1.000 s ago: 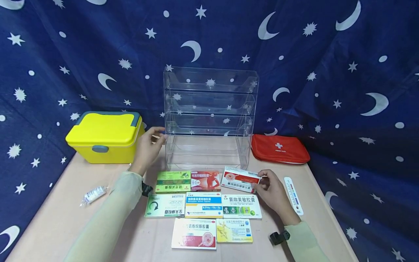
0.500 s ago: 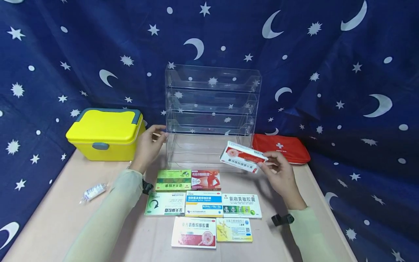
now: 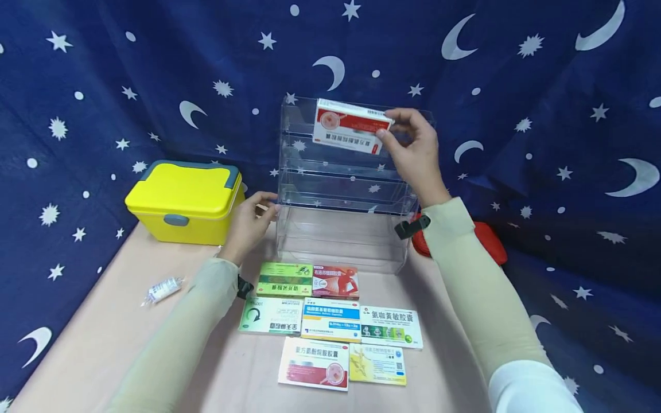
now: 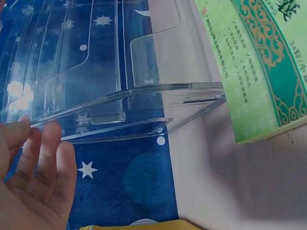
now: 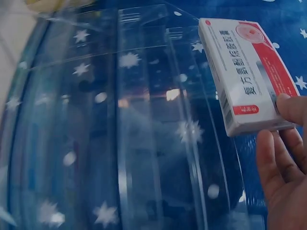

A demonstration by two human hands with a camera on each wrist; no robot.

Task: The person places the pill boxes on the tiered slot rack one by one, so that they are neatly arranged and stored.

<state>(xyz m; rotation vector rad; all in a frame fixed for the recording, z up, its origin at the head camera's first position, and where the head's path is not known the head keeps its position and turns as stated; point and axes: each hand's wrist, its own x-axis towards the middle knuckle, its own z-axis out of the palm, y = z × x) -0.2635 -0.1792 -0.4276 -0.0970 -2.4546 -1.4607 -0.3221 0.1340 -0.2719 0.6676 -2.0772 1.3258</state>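
Observation:
In my right hand (image 3: pixel 415 149) I hold a white and red medicine box (image 3: pixel 348 129), pinched at its right end between thumb and fingers. It is in front of the top tier of a clear tiered rack (image 3: pixel 341 232); the right wrist view shows the box (image 5: pixel 249 72) above the clear panels. My left hand (image 3: pixel 250 223) grips the rack's left side edge with thumb and fingertips, also seen in the left wrist view. On the table before the rack lie a green box (image 3: pixel 285 279), a red box (image 3: pixel 335 282), a blue and white box (image 3: pixel 331 321) and several other medicine boxes.
A yellow case (image 3: pixel 181 201) stands left of the rack. The red first-aid pouch (image 3: pixel 488 244) at the right is partly hidden by my right arm. A small wrapped packet (image 3: pixel 163 290) lies at the left. Dark blue star-patterned cloth (image 3: pixel 217 46) hangs behind.
My right hand has lifted the white and red box off the table and raised it to the rack's top tier. The left hand stays at the rack's side. The head view has shifted slightly.

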